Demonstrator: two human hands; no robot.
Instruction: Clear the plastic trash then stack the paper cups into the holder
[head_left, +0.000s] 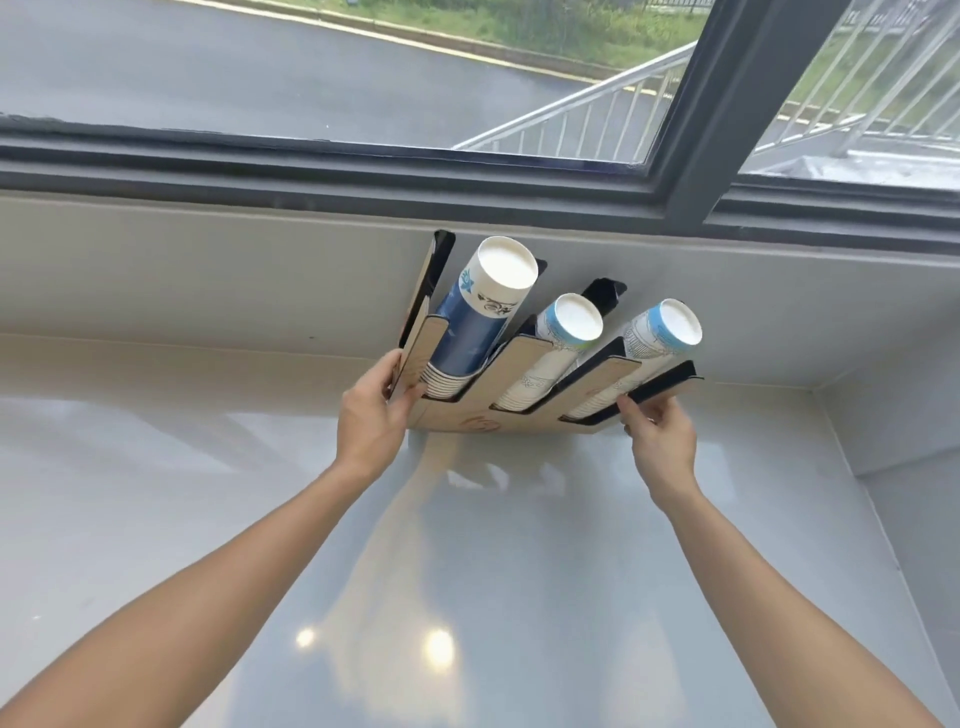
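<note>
Both hands grip the holder on the white counter under the window. The left hand pinches its left edge, the right hand its right corner, fingers clamped. Three cup stacks fill its slots: blue, middle, right.

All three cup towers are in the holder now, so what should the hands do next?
Probably nudge the holder back against the wall and let go. Left hand and right hand grip its two ends, all three slots hold cup stacks, and no plastic trash shows on the counter.
</note>
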